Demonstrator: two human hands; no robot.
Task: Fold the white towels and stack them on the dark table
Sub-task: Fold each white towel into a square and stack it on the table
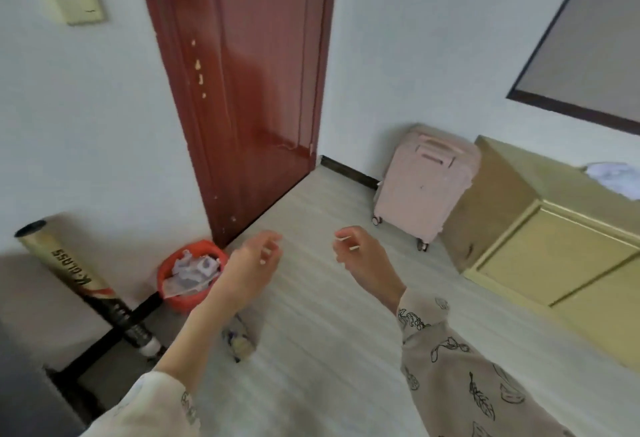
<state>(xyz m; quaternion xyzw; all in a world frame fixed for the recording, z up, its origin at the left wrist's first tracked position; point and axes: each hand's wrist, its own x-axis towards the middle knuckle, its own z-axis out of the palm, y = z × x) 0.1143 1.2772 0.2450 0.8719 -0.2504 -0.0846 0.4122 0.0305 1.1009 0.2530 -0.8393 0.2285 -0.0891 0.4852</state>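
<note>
Both of my hands are raised in front of me over the pale floor, and neither holds anything. My left hand [254, 260] has loosely curled fingers. My right hand [356, 256] mirrors it a short way to the right, fingers also relaxed. A crumpled white cloth [614, 178], perhaps a towel, lies on top of the yellow cabinet [540, 242] at the far right, well away from both hands. The edge of a dark surface [20, 384] shows at the bottom left corner; I cannot tell whether it is the table.
A dark red door [249, 90] stands ahead. An orange bin [188, 274] full of paper sits by the wall on the left, beside a leaning gold and black tube [79, 281]. A pink suitcase [422, 184] stands next to the cabinet. A small object [242, 339] lies on the floor.
</note>
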